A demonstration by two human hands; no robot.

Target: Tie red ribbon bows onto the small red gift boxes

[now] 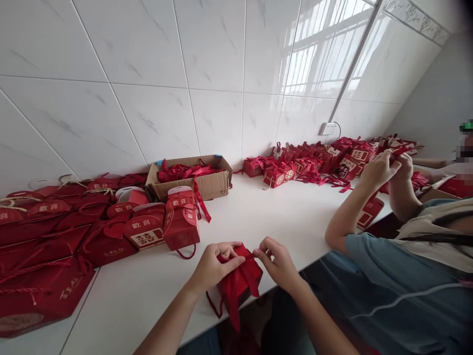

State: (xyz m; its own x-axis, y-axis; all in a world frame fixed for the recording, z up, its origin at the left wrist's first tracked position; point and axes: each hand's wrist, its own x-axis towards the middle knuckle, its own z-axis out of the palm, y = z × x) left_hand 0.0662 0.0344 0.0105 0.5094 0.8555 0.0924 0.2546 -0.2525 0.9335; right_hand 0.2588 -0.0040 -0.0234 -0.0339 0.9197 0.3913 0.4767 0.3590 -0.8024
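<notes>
A small red gift box (pixel 254 270) sits at the table's front edge between my hands. Red ribbon (pixel 232 296) lies across its top, with loose ends hanging down the near side. My left hand (pixel 218 264) rests over the left of the box, its fingers closed on the ribbon. On the right, my right hand (pixel 275 259) pinches the ribbon near the box's top right corner. A dark red cord (pixel 216 308) loops out at the box's lower left. The part of the ribbon under my left fingers is hidden.
Rows of red gift boxes (pixel 114 241) fill the table's left side. Behind stands a cardboard box (pixel 192 191) of red ribbons. More ribboned boxes (pixel 281 173) line the wall at right. A co-worker's hands (pixel 388 167) hold something red close on my right.
</notes>
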